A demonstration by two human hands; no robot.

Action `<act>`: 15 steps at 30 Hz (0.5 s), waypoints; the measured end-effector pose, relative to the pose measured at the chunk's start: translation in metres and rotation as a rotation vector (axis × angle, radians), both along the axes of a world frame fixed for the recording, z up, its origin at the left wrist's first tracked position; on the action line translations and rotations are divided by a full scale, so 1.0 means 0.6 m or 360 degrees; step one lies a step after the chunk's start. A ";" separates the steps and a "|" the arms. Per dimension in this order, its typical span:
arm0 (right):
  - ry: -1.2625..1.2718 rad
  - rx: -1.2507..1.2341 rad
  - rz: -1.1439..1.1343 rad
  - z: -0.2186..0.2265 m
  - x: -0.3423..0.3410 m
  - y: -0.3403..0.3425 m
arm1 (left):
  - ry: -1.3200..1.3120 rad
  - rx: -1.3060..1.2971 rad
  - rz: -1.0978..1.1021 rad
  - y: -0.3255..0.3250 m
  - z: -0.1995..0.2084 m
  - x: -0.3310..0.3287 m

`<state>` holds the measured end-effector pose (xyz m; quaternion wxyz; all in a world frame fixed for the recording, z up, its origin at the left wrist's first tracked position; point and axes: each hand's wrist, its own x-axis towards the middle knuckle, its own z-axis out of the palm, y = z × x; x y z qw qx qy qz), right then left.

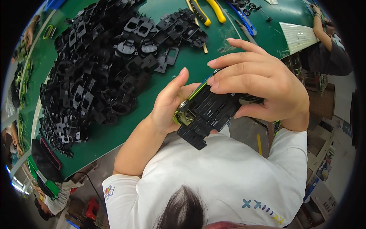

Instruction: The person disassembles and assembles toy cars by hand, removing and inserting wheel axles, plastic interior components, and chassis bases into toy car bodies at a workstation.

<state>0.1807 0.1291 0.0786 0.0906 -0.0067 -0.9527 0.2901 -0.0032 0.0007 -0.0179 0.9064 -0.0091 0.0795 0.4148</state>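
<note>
Head view. In my two hands, above my lap and off the near edge of the green-topped bench: a black plastic toy-car body with lime-green trim, ribbed flat face toward me, tilted, a squarish black plastic flap jutting from its lower end.

Right hand: grip clamped on the body, fingers over the upper edge, thumb against the near side. Left hand: at the green end, thumb raised clear; fingers mostly hidden behind, so I cannot tell how firmly that grip closes.

Handling, my judgement: support the body from behind with the left, press evenly along the edge with the right, and keep load off the flap, which looks easy to bend.

Beyond: heap of loose black moulded plastic parts; pliers with yellow-and-black handles; slim blue cutter.
</note>
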 end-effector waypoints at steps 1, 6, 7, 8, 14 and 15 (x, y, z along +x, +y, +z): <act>0.0003 -0.0009 0.0022 -0.002 -0.002 -0.002 | 0.0003 -0.0009 0.0022 0.000 -0.003 -0.002; -0.0113 0.0055 -0.0120 0.004 0.004 -0.010 | 0.0308 0.0140 -0.0078 0.006 -0.004 0.001; -0.0111 0.0056 -0.0108 0.005 0.004 -0.008 | 0.0309 0.0140 -0.0066 0.007 -0.004 0.000; -0.0102 0.0077 -0.0108 0.009 0.005 -0.005 | 0.0320 0.0138 -0.0071 0.007 -0.003 0.000; -0.0095 0.0096 -0.0085 -0.001 -0.004 -0.008 | 0.0347 0.0116 -0.0074 0.000 -0.011 -0.002; -0.0096 0.0060 -0.0090 -0.003 -0.006 -0.011 | 0.0356 0.0135 -0.0085 0.000 -0.013 -0.001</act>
